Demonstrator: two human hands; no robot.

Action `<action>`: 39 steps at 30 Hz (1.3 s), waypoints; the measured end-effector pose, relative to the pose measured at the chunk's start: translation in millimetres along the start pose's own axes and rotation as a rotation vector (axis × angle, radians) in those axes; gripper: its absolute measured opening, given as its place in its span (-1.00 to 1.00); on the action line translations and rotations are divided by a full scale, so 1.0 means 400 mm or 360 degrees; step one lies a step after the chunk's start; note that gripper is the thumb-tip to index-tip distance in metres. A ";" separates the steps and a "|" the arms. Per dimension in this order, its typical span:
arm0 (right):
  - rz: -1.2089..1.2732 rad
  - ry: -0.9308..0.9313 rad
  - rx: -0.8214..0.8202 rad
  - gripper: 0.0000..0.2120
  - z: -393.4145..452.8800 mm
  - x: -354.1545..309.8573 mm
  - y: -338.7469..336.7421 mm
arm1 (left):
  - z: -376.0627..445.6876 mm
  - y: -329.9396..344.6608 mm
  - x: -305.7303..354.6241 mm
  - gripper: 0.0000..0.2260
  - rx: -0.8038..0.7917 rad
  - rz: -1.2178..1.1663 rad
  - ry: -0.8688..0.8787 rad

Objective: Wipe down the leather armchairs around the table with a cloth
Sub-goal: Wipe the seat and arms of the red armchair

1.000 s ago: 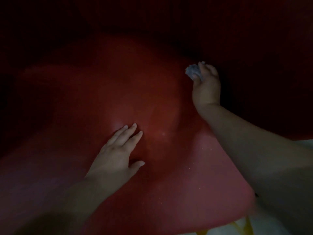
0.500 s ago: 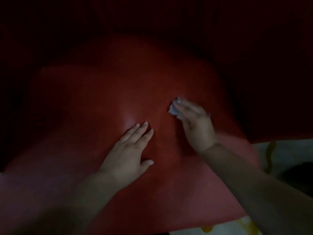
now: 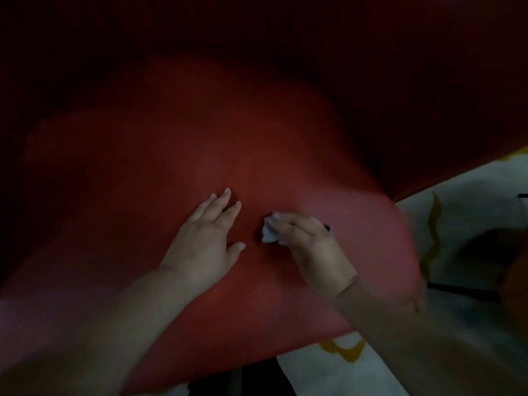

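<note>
Cloth [image 3: 270, 232] pressed on armchair seat [image 3: 171, 155].

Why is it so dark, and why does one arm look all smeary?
Head view: the light is dim, so the red seat fades to near black at the top; the right arm looks smeared by motion blur, while the left hand is sharper; the cloth under the right hand is soft-edged.

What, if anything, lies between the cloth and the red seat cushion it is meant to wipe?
Nothing visible does. The right hand holds the cloth against the red seat cushion. The left hand rests flat beside it, apart from the cloth.
</note>
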State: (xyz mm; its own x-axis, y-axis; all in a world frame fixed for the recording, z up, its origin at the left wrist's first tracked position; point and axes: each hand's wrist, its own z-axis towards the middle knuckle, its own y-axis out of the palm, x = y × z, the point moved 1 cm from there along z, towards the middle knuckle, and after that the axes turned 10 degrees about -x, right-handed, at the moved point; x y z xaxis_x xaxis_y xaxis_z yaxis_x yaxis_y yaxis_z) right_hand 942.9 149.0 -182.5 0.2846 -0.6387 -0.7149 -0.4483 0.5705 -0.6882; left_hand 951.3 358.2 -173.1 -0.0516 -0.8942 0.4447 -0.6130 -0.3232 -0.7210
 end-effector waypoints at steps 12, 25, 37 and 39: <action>-0.0142 0.0383 0.0361 -0.70 0.087 0.175 -0.175 | 0.039 0.019 0.033 -0.34 0.0020 -0.0006 0.0012; -0.0139 0.0464 0.0651 -0.70 -0.090 0.081 -0.026 | 0.036 0.015 0.024 -0.33 -0.0017 0.0082 0.0062; -0.0278 0.0787 0.0871 -0.68 -0.135 0.140 -0.100 | 0.022 0.034 0.033 -0.31 0.0007 0.0153 0.0041; -0.0297 0.0831 0.0807 -0.67 -0.137 0.145 -0.086 | 0.018 0.043 0.039 -0.31 0.0005 0.0150 0.0042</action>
State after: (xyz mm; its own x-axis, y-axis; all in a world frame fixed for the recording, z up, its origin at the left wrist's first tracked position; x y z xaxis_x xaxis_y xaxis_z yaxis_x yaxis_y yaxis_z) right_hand 928.5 64.0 -193.4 -0.1778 -0.8378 -0.5162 0.0494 0.5163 -0.8550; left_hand 945.9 336.4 -182.3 -0.1300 -0.9122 0.3887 -0.6021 -0.2388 -0.7619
